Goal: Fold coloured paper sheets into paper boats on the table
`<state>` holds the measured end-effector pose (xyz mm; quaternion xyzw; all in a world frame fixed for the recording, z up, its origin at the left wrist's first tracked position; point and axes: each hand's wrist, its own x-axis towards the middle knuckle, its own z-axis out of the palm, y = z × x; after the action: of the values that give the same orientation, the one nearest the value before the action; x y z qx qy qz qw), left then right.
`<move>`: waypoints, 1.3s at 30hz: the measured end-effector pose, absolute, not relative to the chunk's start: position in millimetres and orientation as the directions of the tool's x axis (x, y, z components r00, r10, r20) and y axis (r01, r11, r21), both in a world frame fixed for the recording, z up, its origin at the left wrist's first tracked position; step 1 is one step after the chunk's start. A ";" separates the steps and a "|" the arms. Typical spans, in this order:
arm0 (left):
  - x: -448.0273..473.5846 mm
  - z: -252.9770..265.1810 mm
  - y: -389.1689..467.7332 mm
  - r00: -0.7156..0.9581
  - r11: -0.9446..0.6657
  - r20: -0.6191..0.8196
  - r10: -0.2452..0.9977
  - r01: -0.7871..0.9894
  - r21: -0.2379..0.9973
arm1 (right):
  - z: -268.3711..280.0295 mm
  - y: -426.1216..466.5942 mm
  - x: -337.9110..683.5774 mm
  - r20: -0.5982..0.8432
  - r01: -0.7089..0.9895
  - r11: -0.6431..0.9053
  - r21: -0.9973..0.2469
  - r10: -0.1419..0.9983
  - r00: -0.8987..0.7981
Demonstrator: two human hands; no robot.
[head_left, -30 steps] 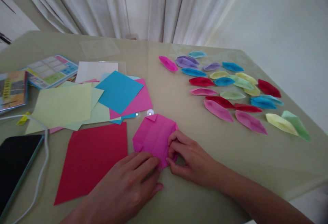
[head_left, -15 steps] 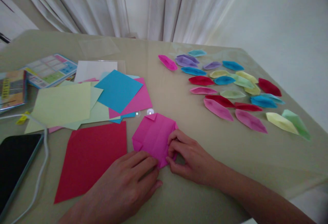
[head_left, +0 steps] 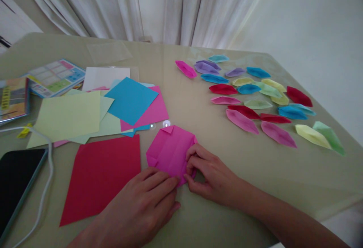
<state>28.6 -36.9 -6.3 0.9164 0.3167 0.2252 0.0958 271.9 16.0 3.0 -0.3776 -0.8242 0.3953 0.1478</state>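
A pink sheet of origami paper (head_left: 167,149) lies partly folded on the table, with creases across it and small corners turned in. My left hand (head_left: 150,199) presses its bent, closed fingers on the sheet's lower edge, holding it down; the thumb rests lower, off the paper. At the right edge, my right hand (head_left: 205,172) pinches the sheet between thumb and fingers. The fingertips of both hands are close together near the bottom corner, and the fingers hide part of the folds there. Beside the left hand lies a flat red paper sheet (head_left: 107,176).
Several folded paper boat-like shapes (head_left: 242,121) spread over the right side. At left are a stack of coloured sheets (head_left: 68,115) with a blue sheet (head_left: 132,100) on top, printed packets (head_left: 56,76), a phone (head_left: 19,180) and a white cable (head_left: 50,168). Two small clear discs (head_left: 166,123) lie behind the pink paper.
My left hand's fingers have slid slightly right along the lower edge of the pink paper. My right hand and the paper have barely moved.
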 end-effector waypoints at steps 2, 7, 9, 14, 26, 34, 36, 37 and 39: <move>27.9 -8.7 -38.1 0.699 -0.783 0.353 0.621 0.537 0.314 | 3.1 16.1 272.0 -0.054 0.506 0.405 -0.762 0.738 -0.672; 25.0 -12.5 -39.7 0.720 -0.786 0.317 0.618 0.545 0.294 | 3.2 15.8 271.9 -0.035 0.500 0.421 -0.757 0.738 -0.674; 25.9 -10.6 -38.8 0.730 -0.789 0.303 0.613 0.543 0.287 | 2.0 15.7 272.3 -0.035 0.504 0.428 -0.750 0.735 -0.677; 31.8 -4.5 -36.4 0.724 -0.787 0.313 0.615 0.538 0.301 | -1.1 15.7 274.1 -0.021 0.507 0.462 -0.728 0.725 -0.689; 34.0 -6.7 -38.5 0.710 -0.763 0.290 0.642 0.553 0.334 | 5.1 6.4 273.8 -0.062 0.612 0.537 -0.580 0.720 -0.691; 34.0 -7.3 -38.6 0.719 -0.757 0.251 0.648 0.571 0.319 | 5.0 7.4 276.3 0.049 0.560 0.679 -0.475 0.656 -0.753; 34.7 -6.9 -38.6 0.721 -0.756 0.245 0.648 0.571 0.319 | 5.3 8.1 278.1 0.122 0.456 0.802 -0.385 0.534 -0.837; 35.2 -6.7 -38.5 0.722 -0.757 0.244 0.647 0.570 0.321 | 5.2 8.2 278.8 0.150 0.408 0.849 -0.335 0.476 -0.866; 36.2 -6.7 -38.5 0.719 -0.753 0.241 0.652 0.573 0.324 | 4.6 8.0 279.6 0.196 0.353 0.900 -0.256 0.406 -0.893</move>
<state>36.2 -38.5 -6.7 0.9202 0.3328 0.1720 0.1138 279.6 8.0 4.6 -0.1962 -0.9669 0.1073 0.1231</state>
